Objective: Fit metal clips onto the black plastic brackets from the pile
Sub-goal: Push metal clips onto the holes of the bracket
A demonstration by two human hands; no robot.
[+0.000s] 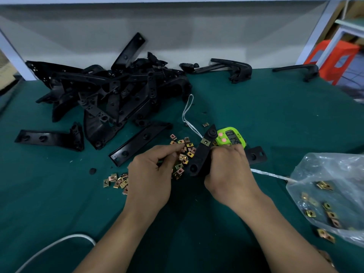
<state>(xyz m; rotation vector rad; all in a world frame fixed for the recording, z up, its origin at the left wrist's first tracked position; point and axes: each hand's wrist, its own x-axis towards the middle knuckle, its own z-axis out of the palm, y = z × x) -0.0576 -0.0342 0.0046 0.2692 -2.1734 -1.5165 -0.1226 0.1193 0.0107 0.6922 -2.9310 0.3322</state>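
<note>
Bracket (pixel 201 156) gripped in right hand (pixel 228 168) fingers, just over table (pixel 275 115); one clip (pixel 206 142) fitted.
Left hand (pixel 151 174) fingers curled among loose clips (pixel 189 149), pinch not discernible; next clip could be seated crooked if pressed askew.

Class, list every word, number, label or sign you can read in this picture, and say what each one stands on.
No text here can be quoted.
Timer display: dark digits, too blurred to read.
Brackets, clips, bag: no lettering visible.
</note>
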